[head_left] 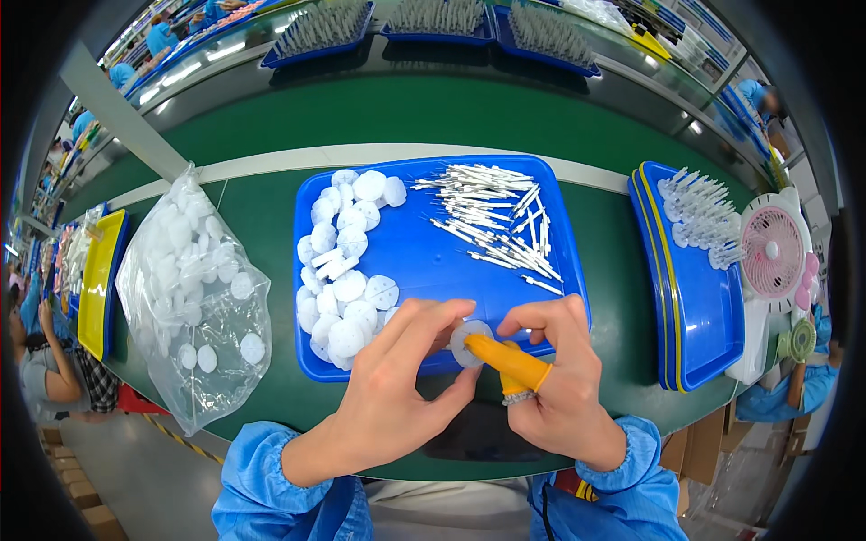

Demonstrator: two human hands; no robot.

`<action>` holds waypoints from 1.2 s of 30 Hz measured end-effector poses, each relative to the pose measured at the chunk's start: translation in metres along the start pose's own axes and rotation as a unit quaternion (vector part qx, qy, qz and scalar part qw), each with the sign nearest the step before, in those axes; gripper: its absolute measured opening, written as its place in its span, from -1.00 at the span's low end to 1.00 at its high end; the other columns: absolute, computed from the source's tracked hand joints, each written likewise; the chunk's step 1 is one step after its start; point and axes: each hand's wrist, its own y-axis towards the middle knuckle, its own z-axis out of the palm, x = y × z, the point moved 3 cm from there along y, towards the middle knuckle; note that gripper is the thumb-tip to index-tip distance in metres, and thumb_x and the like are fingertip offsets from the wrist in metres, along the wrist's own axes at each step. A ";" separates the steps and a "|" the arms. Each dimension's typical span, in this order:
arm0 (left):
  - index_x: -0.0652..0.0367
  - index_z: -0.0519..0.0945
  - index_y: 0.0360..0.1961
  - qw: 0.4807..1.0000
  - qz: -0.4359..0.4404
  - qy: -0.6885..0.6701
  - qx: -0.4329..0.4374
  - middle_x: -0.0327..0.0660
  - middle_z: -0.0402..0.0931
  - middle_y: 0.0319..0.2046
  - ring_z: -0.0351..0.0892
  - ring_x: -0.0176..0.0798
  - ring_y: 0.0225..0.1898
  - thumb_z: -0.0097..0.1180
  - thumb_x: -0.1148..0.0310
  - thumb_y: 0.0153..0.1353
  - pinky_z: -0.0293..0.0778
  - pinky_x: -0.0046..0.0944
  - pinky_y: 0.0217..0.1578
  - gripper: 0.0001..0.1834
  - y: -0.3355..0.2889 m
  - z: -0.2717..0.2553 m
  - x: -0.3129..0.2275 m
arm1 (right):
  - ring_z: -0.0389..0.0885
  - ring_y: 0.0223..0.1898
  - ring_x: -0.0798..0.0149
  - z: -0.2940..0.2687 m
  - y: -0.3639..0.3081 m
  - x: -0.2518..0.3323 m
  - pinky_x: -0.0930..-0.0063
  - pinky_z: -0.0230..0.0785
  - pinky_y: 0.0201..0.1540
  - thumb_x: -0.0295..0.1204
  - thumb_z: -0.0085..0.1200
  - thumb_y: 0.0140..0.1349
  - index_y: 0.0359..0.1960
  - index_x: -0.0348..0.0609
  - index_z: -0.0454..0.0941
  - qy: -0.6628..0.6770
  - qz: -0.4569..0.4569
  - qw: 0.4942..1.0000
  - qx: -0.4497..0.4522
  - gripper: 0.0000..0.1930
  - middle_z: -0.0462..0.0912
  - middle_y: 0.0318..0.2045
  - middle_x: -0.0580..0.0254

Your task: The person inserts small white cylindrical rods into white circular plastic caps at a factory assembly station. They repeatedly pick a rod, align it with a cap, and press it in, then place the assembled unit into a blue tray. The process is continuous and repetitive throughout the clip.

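Note:
In front of me, over the near edge of a blue tray [424,261], my left hand [397,379] pinches a translucent white disc [465,343] between thumb and fingers. My right hand [559,379] comes in from the other side, its fingers curled. Yellow finger covers are on it, and one covered fingertip presses on the disc; whether it grips a small part is hidden. Inside the tray, a pile of similar white discs [352,242] runs down the left side. Thin white sticks with fine dark ends [492,212] lie scattered at the upper right.
A clear bag of discs [194,288] lies left, beside a yellow tray [99,279]. To the right are stacked blue trays [704,316] with upright white assembled pieces [699,212], and a pink fan [774,248]. Filled blue trays [437,36] line the far side.

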 end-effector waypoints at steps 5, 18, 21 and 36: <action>0.27 0.59 0.23 1.000 0.000 -0.003 0.004 -0.07 0.58 0.00 0.80 -0.12 0.01 0.45 0.68 0.06 0.80 -0.18 0.01 -0.35 0.002 0.001 -0.001 | 0.43 -0.16 0.04 0.003 -0.004 -0.009 0.27 0.35 -0.23 -0.74 0.19 -0.29 -0.09 -0.30 0.82 -0.005 0.029 0.999 -0.013 -0.44 0.58 -0.07 0.13; 0.23 0.56 0.27 0.999 -0.015 -0.027 -0.015 -0.07 0.56 -0.09 0.72 -0.11 -0.10 0.43 0.67 0.09 0.78 -0.18 -0.05 -0.34 0.001 0.001 0.002 | 0.44 -0.17 0.04 0.001 -0.004 0.000 0.29 0.36 -0.23 -0.70 0.18 -0.35 -0.20 -0.39 0.83 0.021 0.019 1.000 0.001 -0.49 0.64 -0.07 0.07; 0.24 0.56 0.27 1.000 -0.023 -0.020 -0.008 -0.08 0.56 -0.07 0.74 -0.14 -0.06 0.43 0.68 0.08 0.78 -0.19 -0.03 -0.33 0.001 0.000 0.002 | 0.43 -0.17 0.04 0.001 -0.005 0.001 0.30 0.34 -0.24 -0.70 0.19 -0.34 -0.16 -0.38 0.82 0.017 0.002 1.000 0.003 -0.47 0.63 -0.07 0.09; 0.24 0.56 0.26 0.999 -0.035 -0.008 0.006 -0.10 0.56 -0.02 0.79 -0.17 0.02 0.41 0.71 0.07 0.81 -0.17 0.02 -0.33 0.002 0.000 0.003 | 0.43 -0.17 0.04 0.006 -0.007 -0.001 0.25 0.35 -0.23 -0.69 0.21 -0.35 -0.18 -0.43 0.80 0.023 -0.024 0.999 0.033 -0.49 0.64 -0.04 0.04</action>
